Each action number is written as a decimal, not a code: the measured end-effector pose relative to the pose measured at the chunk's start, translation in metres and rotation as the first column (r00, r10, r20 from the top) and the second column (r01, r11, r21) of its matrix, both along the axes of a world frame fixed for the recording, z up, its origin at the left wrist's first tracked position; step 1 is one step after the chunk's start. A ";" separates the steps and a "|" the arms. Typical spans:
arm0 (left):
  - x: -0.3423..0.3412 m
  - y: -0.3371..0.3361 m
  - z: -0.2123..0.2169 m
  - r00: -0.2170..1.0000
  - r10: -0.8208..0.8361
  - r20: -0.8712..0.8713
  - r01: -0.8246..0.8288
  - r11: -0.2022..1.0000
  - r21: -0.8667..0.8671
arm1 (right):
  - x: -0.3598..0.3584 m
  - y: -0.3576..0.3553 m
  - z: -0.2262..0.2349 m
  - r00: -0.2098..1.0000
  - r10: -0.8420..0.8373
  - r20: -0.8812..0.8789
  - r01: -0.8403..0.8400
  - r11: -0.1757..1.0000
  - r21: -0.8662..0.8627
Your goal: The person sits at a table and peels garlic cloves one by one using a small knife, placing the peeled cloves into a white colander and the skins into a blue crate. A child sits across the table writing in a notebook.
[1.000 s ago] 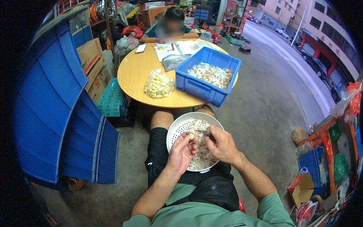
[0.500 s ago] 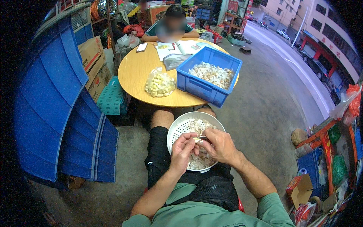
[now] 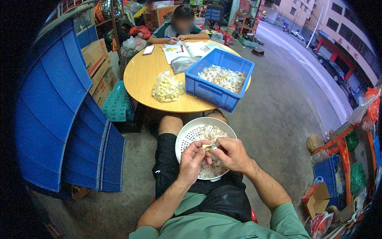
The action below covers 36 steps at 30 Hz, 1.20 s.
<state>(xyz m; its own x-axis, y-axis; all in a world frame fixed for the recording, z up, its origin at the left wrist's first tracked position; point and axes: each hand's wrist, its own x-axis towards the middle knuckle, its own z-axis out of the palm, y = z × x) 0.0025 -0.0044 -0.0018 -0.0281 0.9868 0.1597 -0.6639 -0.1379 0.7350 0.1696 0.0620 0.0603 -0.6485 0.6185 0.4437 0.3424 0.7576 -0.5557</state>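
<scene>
A white perforated colander (image 3: 187, 135) rests on my lap, holding pale garlic cloves and loose skins. Above it, my left hand (image 3: 192, 160) and my right hand (image 3: 230, 153) meet, both pinching one small garlic clove (image 3: 207, 147) between the fingertips. Ahead on the round wooden table (image 3: 139, 75) stands a blue plastic crate (image 3: 211, 93) filled with whitish garlic pieces, and a clear bag of peeled cloves (image 3: 167, 89) lies to its left.
A person sits at the far side of the table with papers (image 3: 179, 49) and a phone (image 3: 148, 49). Stacked blue crates (image 3: 59, 119) rise at my left, cardboard boxes (image 3: 97, 65) behind them. Concrete floor and a street lie to the right, with clutter at the right edge.
Both hands stayed over the colander, working the clove; my left hand's fingers closed in nearer the right hand's fingertips. Nothing else moved.
</scene>
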 end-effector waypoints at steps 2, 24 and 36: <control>0.001 0.001 0.001 0.999 -0.003 0.036 0.003 1.000 0.009 | 0.000 -0.001 0.001 0.999 -0.027 -0.031 0.025 0.997 -0.067; 0.001 0.003 -0.007 0.976 0.121 -0.179 -0.115 0.992 0.043 | -0.001 -0.007 0.008 0.989 -0.100 0.110 0.084 0.987 0.140; 0.004 0.003 -0.005 0.992 0.086 -0.097 -0.084 0.996 0.021 | -0.002 -0.007 0.004 0.997 -0.067 0.026 0.064 0.991 0.114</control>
